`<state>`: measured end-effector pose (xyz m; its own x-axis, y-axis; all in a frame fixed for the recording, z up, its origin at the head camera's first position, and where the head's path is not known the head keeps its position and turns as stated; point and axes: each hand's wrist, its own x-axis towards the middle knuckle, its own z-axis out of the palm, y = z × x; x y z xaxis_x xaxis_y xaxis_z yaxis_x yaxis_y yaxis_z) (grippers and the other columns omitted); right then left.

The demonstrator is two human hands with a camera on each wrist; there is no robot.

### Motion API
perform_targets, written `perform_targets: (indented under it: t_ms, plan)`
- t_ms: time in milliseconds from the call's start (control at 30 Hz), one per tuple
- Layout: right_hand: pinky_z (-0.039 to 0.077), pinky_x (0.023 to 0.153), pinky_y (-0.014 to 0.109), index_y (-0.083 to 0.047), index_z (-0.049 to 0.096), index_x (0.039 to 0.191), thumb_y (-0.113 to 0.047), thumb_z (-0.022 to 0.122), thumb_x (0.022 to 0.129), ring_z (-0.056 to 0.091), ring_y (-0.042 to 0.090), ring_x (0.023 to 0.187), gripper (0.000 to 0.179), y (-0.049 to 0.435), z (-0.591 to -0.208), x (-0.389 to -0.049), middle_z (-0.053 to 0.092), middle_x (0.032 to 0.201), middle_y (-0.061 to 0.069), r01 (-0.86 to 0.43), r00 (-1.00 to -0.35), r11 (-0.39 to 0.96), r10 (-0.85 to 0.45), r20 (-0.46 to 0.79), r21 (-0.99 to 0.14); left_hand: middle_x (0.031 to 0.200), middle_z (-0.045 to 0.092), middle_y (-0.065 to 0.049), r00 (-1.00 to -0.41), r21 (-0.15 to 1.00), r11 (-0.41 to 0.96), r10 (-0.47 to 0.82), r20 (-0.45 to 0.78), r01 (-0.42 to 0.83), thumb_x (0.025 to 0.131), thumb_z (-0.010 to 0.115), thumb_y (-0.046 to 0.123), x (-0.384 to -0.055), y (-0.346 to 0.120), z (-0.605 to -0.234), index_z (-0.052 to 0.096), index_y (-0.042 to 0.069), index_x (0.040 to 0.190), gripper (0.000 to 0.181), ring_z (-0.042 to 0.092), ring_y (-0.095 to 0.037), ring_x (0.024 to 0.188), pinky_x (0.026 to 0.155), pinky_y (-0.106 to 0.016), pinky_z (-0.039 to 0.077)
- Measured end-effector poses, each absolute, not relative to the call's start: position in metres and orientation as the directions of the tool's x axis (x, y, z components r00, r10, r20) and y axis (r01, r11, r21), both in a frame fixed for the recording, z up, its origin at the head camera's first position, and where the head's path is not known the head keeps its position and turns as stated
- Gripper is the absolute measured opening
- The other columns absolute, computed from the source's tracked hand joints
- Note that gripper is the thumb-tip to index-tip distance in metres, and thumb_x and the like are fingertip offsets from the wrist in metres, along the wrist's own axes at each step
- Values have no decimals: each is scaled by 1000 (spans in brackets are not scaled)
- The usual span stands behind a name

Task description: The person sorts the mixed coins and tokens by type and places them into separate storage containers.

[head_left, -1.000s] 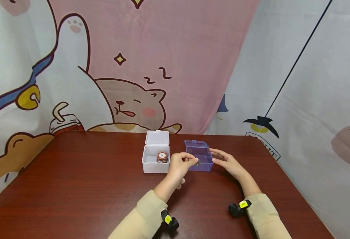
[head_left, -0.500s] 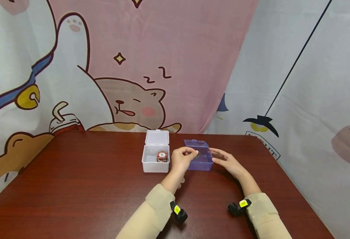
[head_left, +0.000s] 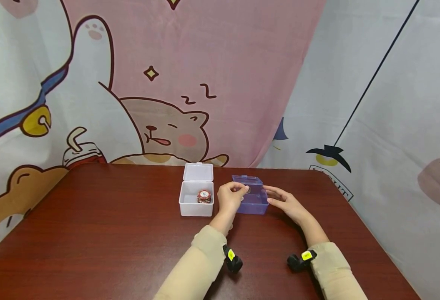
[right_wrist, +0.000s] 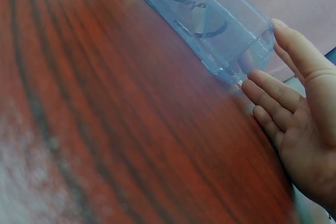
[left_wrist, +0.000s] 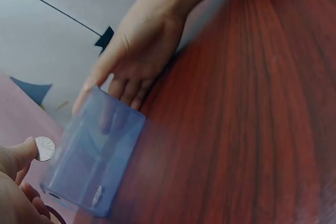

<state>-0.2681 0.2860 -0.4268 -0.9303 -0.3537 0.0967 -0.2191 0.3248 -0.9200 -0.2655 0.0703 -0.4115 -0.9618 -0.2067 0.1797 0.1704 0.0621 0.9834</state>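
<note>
My left hand (head_left: 230, 200) pinches a silver coin (left_wrist: 45, 149) between thumb and fingertips, over the left side of a small translucent blue-purple box (head_left: 255, 208). The hinged lid (head_left: 247, 180) of that box stands tilted back. Through its wall, the left wrist view shows another small round silvery piece (left_wrist: 97, 195), low in the box. At the box's right end is my right hand (head_left: 288, 205), with fairly straight fingers (right_wrist: 273, 90) at the wall and the thumb near its upper corner. In the right wrist view the left hand is mostly cut off at the top edge.
Left of the purple box stands a white box (head_left: 196, 211) with its lid (head_left: 198, 172) raised. A short stack of red poker chips (head_left: 204, 196) sits in its right part. Both boxes stand on a dark red wooden table (head_left: 111, 233), before a printed cloth (head_left: 265, 62).
My left hand has lifted the coin from low in the purple box towards its back, and the left forearm has shifted right and forward. The right hand and both boxes have stayed in place.
</note>
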Motion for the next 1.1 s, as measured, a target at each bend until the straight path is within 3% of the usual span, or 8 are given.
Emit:
perform_targets:
  t_ms: [133,300,400,567,767,933,1100]
  plan:
    - [38,99,41,-1,43,142,-8,57,97,43,38,127,48,286,-428,-269,46,138,25,-220,-929,321,-357,97,-921,61,51,2,-956,978,109,-218,198,178,75,81,6,-270,69,-417,73,3,73,8,67,-35,60,45,-17,43]
    - [32,101,54,-2,43,142,-8,57,96,43,39,126,48,286,-428,-269,46,138,25,-219,-926,303,-363,100,-928,62,57,-1,-933,953,223,-249,261,207,73,82,8,-275,68,-424,74,6,71,9,66,-21,56,55,-20,42]
    - [31,101,55,-2,43,142,-8,57,96,43,39,126,49,286,-428,-269,46,138,24,-217,-927,302,-362,99,-928,64,57,0,-926,939,274,-256,277,205,72,83,10,-277,67,-426,75,8,71,9,64,-15,56,59,-23,41]
    - [38,99,42,-2,43,143,-9,57,97,44,38,127,49,286,-427,-269,46,138,24,-219,-929,322,-359,95,-921,65,55,1,-921,924,327,-261,290,198,71,84,13,-278,66,-426,75,10,70,10,51,-11,64,61,-28,38]
    - [40,92,23,-2,42,143,-10,57,97,43,38,127,49,291,-438,-276,46,139,24,-233,-923,309,-368,110,-922,61,55,4,-914,912,345,-252,319,223,71,85,13,-276,65,-427,76,9,73,10,48,-9,60,58,-27,38]
    - [40,92,20,-8,45,143,-14,59,96,44,34,127,49,297,-452,-284,48,139,19,-232,-928,297,-354,119,-926,64,56,2,-918,910,349,-238,319,225,71,84,15,-275,65,-429,78,9,81,13,46,-8,61,58,-26,38]
    - [39,93,21,-11,47,142,-19,61,95,45,32,126,49,297,-452,-284,50,138,17,-238,-928,299,-349,126,-924,71,59,-11,-914,911,322,-223,339,259,71,84,15,-270,64,-425,78,7,87,19,46,-9,64,60,-27,38]
